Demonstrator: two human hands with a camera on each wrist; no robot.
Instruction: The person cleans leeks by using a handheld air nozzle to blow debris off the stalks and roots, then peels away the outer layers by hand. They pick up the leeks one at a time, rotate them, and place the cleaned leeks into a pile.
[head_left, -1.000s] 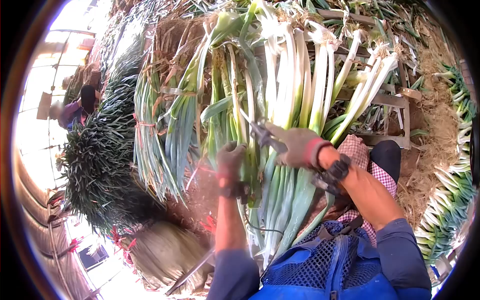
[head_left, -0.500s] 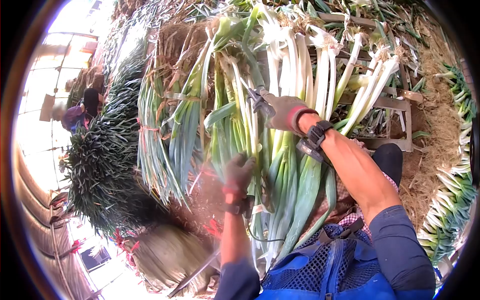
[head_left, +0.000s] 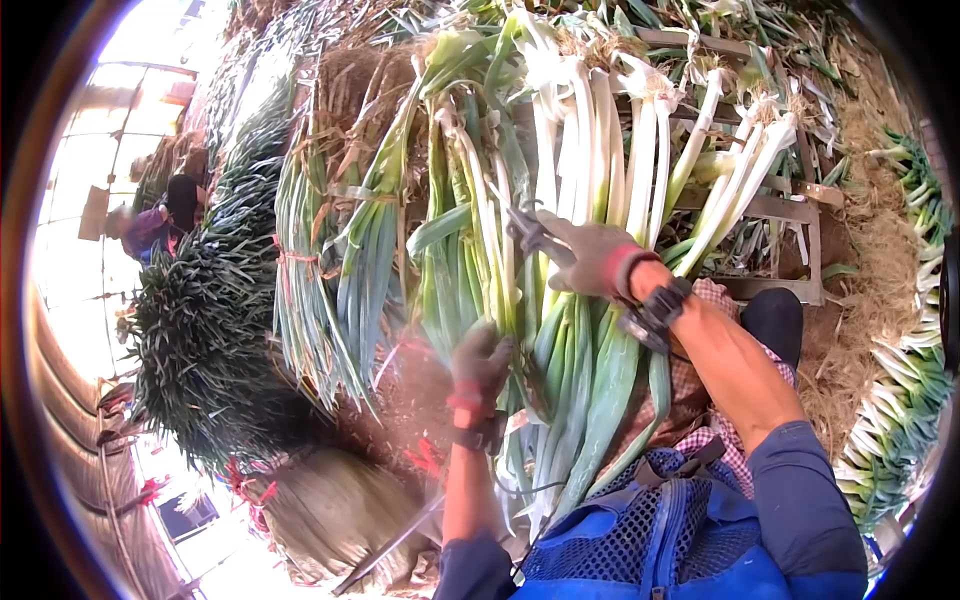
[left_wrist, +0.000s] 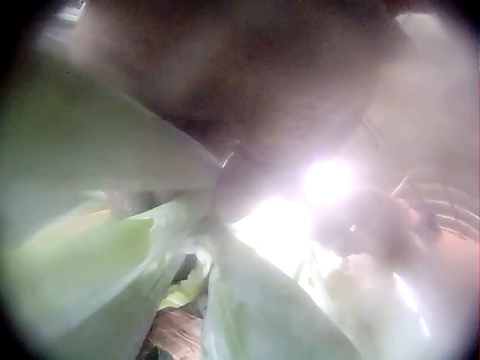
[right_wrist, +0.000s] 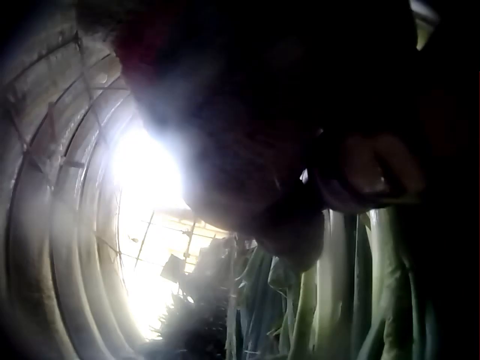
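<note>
White stalks (head_left: 573, 150) smooth, glossy; roots (head_left: 650, 80) rough, fibrous; green leaves (head_left: 565, 375) smooth, waxy, semi-matt; gloves on left hand (head_left: 481, 362) and right hand (head_left: 597, 260) matt cloth, slightly fuzzy, cuffs same; wrist straps (head_left: 668, 303) dark, plastic- or rubber-looking; blue vest (head_left: 700, 575) cloth, open mesh panels (head_left: 605, 512), toothed zip, metal or plastic unclear; sleeve (head_left: 800, 485) plain matt cloth; checked cloth (head_left: 712, 440) woven, matt; frame (head_left: 765, 207) dull, weathered, wood-looking; brown sheet (head_left: 345, 510) creased, low sheen, cloth or plastic unclear; ground litter (head_left: 865, 300) dry, rough, strawy
</note>
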